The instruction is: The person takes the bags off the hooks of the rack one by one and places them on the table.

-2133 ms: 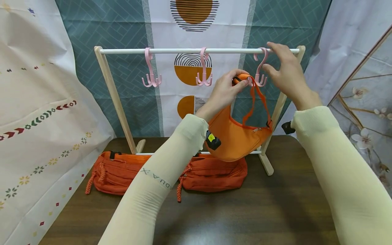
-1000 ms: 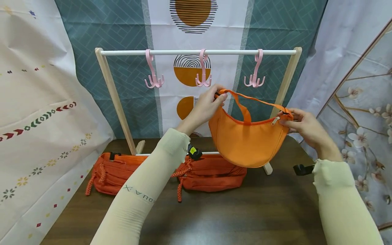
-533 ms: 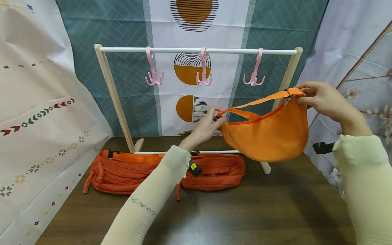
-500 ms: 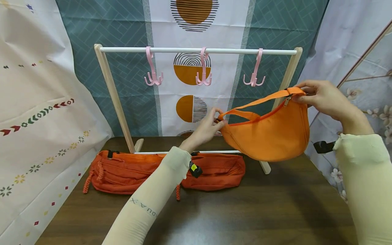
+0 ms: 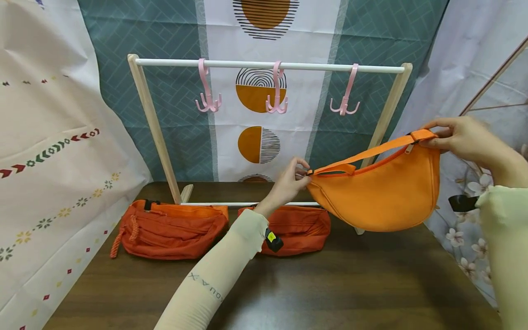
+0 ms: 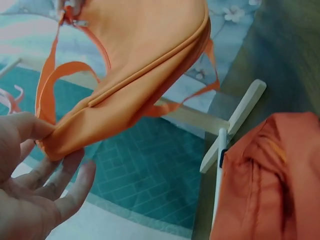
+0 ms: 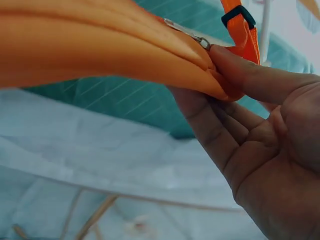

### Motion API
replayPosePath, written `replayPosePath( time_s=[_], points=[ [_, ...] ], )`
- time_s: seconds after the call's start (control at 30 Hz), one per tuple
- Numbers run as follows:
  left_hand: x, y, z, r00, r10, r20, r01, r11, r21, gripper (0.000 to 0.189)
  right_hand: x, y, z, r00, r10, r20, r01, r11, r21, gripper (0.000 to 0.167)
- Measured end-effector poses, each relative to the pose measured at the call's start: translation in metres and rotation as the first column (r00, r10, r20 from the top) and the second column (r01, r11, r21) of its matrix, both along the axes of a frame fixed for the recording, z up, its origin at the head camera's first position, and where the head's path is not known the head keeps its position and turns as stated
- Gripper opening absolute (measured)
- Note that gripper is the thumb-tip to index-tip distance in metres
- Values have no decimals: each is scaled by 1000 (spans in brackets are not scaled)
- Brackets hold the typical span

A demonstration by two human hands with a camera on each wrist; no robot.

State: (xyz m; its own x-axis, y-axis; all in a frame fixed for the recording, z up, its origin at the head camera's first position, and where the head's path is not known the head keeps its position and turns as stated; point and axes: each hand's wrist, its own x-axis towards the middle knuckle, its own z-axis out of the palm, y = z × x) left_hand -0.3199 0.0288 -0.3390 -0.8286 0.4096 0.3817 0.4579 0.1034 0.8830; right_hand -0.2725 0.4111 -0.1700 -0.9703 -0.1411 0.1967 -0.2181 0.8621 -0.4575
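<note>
An orange crescent-shaped shoulder bag [image 5: 379, 197] hangs in the air between my two hands, right of centre in the head view. My left hand [image 5: 288, 183] pinches its lower left corner, where the strap joins. Higher up, my right hand [image 5: 470, 137] pinches the other end beside the zipper pull [image 5: 408, 149], so the bag tilts up to the right. The strap [image 5: 371, 153] runs loosely along the zipped top edge. In the right wrist view, thumb and fingers of my right hand [image 6: 70, 4] [image 7: 280, 145] press the bag's end between them, next to a black strap buckle [image 7: 239, 17].
A rack with a white rail [image 5: 243, 63] and wooden legs [image 5: 154, 128] stands behind. From the rail hang pink hooks: left [image 5: 208, 87], middle [image 5: 276, 89] and right [image 5: 346, 91]. Two rust-red waist bags, left [image 5: 173, 231] and right [image 5: 301, 229], lie on the brown table [image 5: 330, 293].
My right hand has come down from the right hook and taken the bag's right end. Both hands have then spread the bag and carried it down and right, away from that hook.
</note>
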Motion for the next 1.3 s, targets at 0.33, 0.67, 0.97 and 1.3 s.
replayPosePath(
  time_s=[0.33, 0.67, 0.97, 1.3],
  points=[
    [5, 21, -11, 998, 2, 66, -13, 986, 168, 20, 2, 35, -29, 998, 59, 3, -57, 985, -162, 21],
    [15, 44, -32, 988, -27, 152, -16, 961, 275, 23, 16, 41, -74, 994, -92, -55, 56, 888, -456, 32],
    [18, 52, -50, 977, -11, 211, -49, 959, 277, 24, 15, 33, -105, 956, -292, -18, 228, 782, -580, 26],
    [15, 64, -71, 965, 37, 261, -103, 964, 243, 23, 17, 34, -143, 931, -363, 23, 308, 755, -579, 26]
  ],
)
